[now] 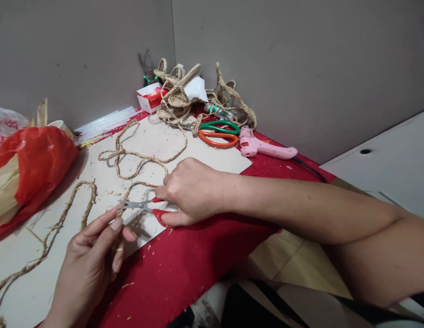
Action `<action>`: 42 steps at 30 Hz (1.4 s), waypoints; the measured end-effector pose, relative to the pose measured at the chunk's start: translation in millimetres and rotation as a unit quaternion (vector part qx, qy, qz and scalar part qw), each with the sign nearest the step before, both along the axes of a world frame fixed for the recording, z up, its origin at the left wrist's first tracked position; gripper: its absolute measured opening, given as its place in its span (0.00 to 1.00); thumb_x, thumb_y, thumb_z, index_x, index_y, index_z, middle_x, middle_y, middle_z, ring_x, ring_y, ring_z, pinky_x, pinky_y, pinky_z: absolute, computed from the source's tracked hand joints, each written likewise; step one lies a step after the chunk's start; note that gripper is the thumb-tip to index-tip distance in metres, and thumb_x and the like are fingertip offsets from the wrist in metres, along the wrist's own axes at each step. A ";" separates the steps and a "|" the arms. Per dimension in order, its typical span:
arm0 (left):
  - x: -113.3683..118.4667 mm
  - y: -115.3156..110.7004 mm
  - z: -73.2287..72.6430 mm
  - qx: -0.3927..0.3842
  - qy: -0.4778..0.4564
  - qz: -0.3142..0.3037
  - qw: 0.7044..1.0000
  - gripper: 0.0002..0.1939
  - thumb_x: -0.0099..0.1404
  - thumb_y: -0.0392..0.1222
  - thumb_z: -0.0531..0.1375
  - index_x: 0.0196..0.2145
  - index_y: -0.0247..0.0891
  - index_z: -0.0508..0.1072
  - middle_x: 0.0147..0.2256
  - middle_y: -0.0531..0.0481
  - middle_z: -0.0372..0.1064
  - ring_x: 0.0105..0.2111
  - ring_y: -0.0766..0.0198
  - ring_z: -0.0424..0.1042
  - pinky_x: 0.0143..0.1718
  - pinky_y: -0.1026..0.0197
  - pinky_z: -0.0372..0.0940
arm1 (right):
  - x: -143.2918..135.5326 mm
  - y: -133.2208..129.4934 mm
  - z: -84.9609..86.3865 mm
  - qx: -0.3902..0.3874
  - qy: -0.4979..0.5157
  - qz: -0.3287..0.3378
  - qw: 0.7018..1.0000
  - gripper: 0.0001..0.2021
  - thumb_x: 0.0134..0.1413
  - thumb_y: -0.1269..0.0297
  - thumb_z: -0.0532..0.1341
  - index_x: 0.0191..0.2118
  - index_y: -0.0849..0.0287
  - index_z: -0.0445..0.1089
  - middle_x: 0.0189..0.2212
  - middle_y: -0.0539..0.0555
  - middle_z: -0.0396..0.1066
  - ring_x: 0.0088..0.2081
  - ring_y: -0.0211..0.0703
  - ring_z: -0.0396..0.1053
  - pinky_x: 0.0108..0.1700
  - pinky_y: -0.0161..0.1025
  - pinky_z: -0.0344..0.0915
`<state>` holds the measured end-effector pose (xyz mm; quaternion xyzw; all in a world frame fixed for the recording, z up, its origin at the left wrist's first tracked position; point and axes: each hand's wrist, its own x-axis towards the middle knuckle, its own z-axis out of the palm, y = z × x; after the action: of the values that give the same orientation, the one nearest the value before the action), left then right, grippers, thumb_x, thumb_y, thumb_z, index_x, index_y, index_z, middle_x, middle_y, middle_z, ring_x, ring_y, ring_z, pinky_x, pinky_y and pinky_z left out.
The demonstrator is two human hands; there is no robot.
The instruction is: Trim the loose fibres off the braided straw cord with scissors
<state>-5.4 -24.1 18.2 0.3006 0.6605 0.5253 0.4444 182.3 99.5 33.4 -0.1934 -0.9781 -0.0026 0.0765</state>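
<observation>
My right hand grips small scissors by their red handles, with the blades parted and pointing left. Between the blade tips passes a braided straw rope. My left hand pinches that rope between thumb and fingers just below the blades. From there the braid loops across the white board, and another stretch bends over the board's left side. Part of the rope is hidden behind my left fingers.
A pink glue gun and larger scissors with green and orange handles lie at the back right. Behind them rises a rope heap beside a red-and-white box. An orange plastic bag stands left. Glue sticks line the wall.
</observation>
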 end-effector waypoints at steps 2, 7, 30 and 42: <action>-0.1 0.8 -0.1 -0.007 0.001 -0.001 1.000 0.19 0.52 0.44 0.68 0.43 0.39 0.76 0.23 0.53 0.72 0.12 0.73 0.56 0.08 0.70 0.52 | -0.1 -0.3 0.4 -0.002 -0.001 0.004 1.000 0.19 0.52 0.50 0.54 0.32 0.60 0.75 0.26 0.58 0.75 0.26 0.44 0.69 0.27 0.37 0.48; -1.9 2.7 -1.3 -0.010 -0.004 -0.006 1.000 0.20 0.50 0.44 0.69 0.41 0.38 0.75 0.23 0.53 0.71 0.12 0.72 0.56 0.08 0.69 0.52 | -1.6 0.1 -1.8 -0.011 0.000 0.015 1.000 0.18 0.52 0.50 0.55 0.30 0.59 0.75 0.24 0.57 0.74 0.26 0.44 0.68 0.26 0.37 0.46; 1.8 5.4 11.0 0.004 -0.069 -0.018 0.997 0.23 0.49 0.39 0.69 0.42 0.40 0.68 0.29 0.50 0.74 0.14 0.72 0.59 0.10 0.70 0.54 | -4.1 8.7 -11.5 -0.130 0.122 0.025 0.984 0.15 0.51 0.53 0.55 0.26 0.58 0.71 0.21 0.50 0.70 0.23 0.34 0.59 0.27 0.34 0.44; 3.7 7.3 7.2 0.010 -0.080 0.024 0.996 0.15 0.47 0.39 0.70 0.34 0.36 0.73 0.29 0.48 0.76 0.13 0.75 0.60 0.11 0.73 0.56 | -2.0 3.4 -3.6 -0.012 0.011 0.038 0.999 0.19 0.53 0.49 0.53 0.34 0.60 0.73 0.26 0.55 0.74 0.26 0.41 0.68 0.26 0.36 0.43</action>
<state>-1.6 -16.8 25.3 0.2462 0.6247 0.5649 0.4796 180.4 102.9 29.8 -0.1570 -0.9838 0.0139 0.0855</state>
